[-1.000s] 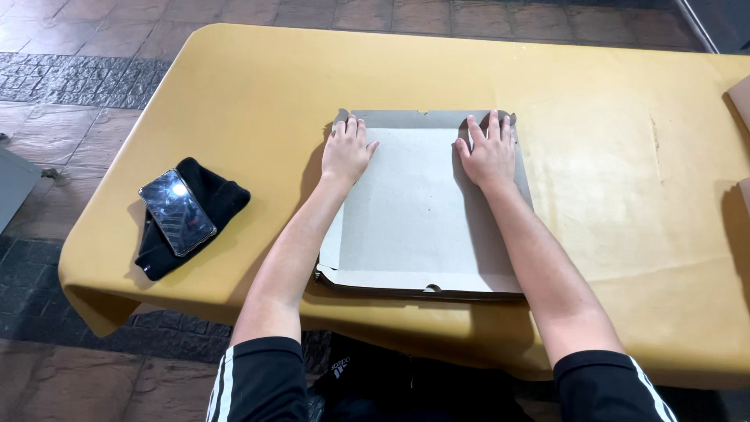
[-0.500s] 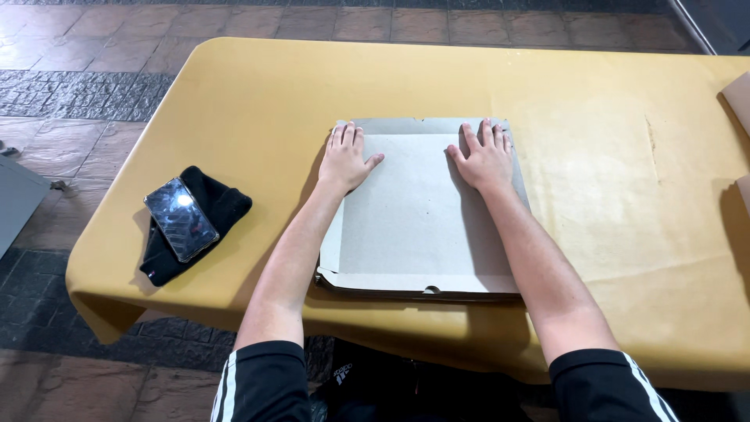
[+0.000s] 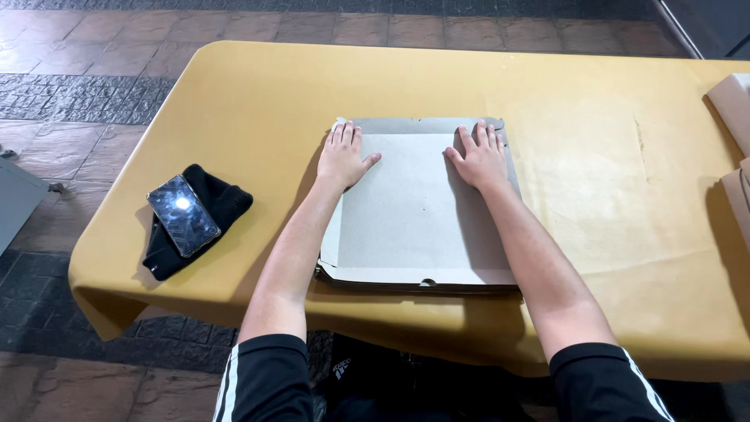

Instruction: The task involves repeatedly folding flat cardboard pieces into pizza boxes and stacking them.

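Resting flat on the table (image 3: pixel 609 195), a shallow grey cardboard box (image 3: pixel 418 211) serves as the reference point for everything below. The box lies closed, its lid facing up, near the table edge closest to the person.

Left hand (image 3: pixel 344 156): palm down on the far left corner of the box, fingers extended and held close together, thumb angled out toward the centre of the lid. It grips nothing; it presses flat on the cardboard.

Right hand (image 3: pixel 480 156): palm down on the far right corner of the box, fingers extended and slightly spread, thumb angled inward. It also grips nothing and lies flat on the lid.

Both forearms run across the lid from the near edge of the box to its far edge.

Left of the box, well apart from it, a folded black cloth (image 3: pixel 215 211) lies on the table, with a phone (image 3: pixel 183 215) on top, screen up. Right of the box, at the table's far right side, brown cardboard pieces (image 3: pixel 734 101) are partly cut off by the frame.

A yellow cover drapes the table over a tiled floor (image 3: pixel 78 101).
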